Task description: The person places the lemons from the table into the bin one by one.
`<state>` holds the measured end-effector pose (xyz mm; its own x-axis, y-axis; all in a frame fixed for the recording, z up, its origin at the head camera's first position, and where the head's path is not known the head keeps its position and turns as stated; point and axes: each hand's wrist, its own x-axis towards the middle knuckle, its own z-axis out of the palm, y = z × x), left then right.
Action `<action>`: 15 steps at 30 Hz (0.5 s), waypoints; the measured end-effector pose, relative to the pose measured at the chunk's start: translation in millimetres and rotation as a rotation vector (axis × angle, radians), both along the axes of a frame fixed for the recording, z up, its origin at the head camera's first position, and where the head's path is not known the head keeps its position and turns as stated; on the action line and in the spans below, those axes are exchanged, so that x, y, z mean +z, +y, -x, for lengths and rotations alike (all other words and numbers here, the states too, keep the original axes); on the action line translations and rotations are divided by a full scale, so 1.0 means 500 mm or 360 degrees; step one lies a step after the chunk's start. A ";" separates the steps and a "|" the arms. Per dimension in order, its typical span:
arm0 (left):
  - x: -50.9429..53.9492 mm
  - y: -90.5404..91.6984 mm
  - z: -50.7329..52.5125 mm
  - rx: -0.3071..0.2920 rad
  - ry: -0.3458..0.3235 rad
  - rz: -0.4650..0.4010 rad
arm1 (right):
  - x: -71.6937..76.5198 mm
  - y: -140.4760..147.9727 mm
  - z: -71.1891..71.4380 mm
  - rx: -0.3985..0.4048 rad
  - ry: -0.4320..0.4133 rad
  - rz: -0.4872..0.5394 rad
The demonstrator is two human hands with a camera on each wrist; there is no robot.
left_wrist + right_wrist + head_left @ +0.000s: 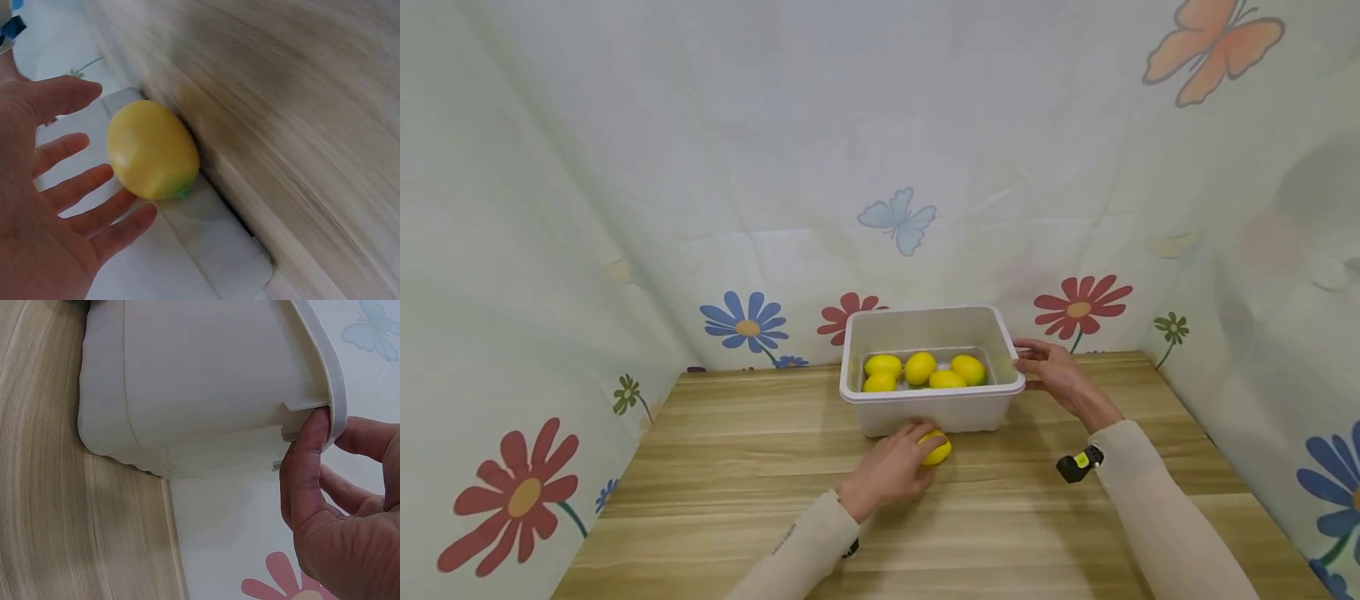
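A white plastic box (936,412) stands on the wooden table with several yellow lemons (920,367) lying on its floor. One more lemon (937,451) is on the table, close against the front wall of the box. My left hand (886,468) reaches over this lemon. In the left wrist view the fingers are spread and loosely bent beside the lemon (153,150), with a gap between it and the thumb. At the right end of the box, my right hand (1056,377) pinches the rim (338,394) between thumb and fingers.
The wooden table (737,450) runs back to a fabric backdrop (760,167) printed with flowers and butterflies, which also hangs along both sides. A black wrist camera (1077,467) sits below the right sleeve.
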<state>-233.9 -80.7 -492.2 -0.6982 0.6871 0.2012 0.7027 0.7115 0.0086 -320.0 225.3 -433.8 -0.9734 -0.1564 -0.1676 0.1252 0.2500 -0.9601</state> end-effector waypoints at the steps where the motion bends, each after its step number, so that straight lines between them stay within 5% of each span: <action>1: -0.002 0.000 0.000 -0.0001 -0.0013 0.0015 | 0.000 0.000 -0.001 0.0001 -0.0002 0.0000; 9: -0.008 0.002 -0.001 0.0017 -0.0014 0.0029 | 0.006 0.000 0.001 -0.0032 0.0021 -0.0018; 15: -0.010 0.006 -0.007 0.0079 -0.0120 0.0099 | 0.002 -0.002 -0.001 -0.0020 -0.0013 -0.0004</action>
<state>-230.4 -77.5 -497.2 -0.7431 0.6610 0.1048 0.6657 0.7461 0.0145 -319.3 224.3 -432.9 -0.9739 -0.1437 -0.1757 0.1360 0.2505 -0.9585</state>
